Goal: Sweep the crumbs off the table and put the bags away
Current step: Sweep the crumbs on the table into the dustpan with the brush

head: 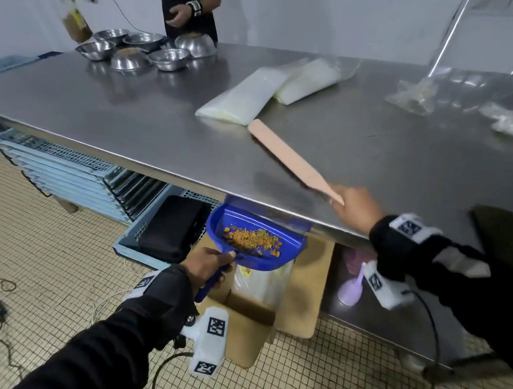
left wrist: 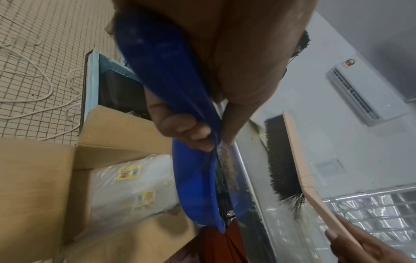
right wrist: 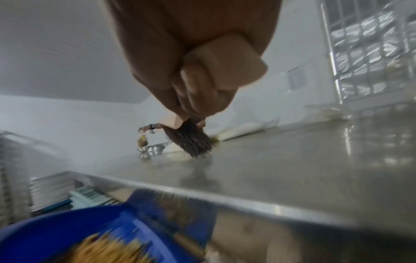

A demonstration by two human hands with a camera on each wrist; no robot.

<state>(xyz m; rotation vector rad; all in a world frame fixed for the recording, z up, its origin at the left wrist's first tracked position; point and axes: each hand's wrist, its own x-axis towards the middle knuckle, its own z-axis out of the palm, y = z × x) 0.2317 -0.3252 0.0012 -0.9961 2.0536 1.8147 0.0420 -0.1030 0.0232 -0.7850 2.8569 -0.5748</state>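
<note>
Crumbs (head: pixel 253 239) lie heaped in the blue dustpan (head: pixel 261 239) that your left hand (head: pixel 207 268) grips by its handle, just under the table (head: pixel 155 131) edge. Your right hand (head: pixel 356 207) is clenched on the wooden brush (head: pixel 292 159), bristles down on the steel top. Beyond its tip lie two white bags (head: pixel 268 90). No writing is readable.
</note>
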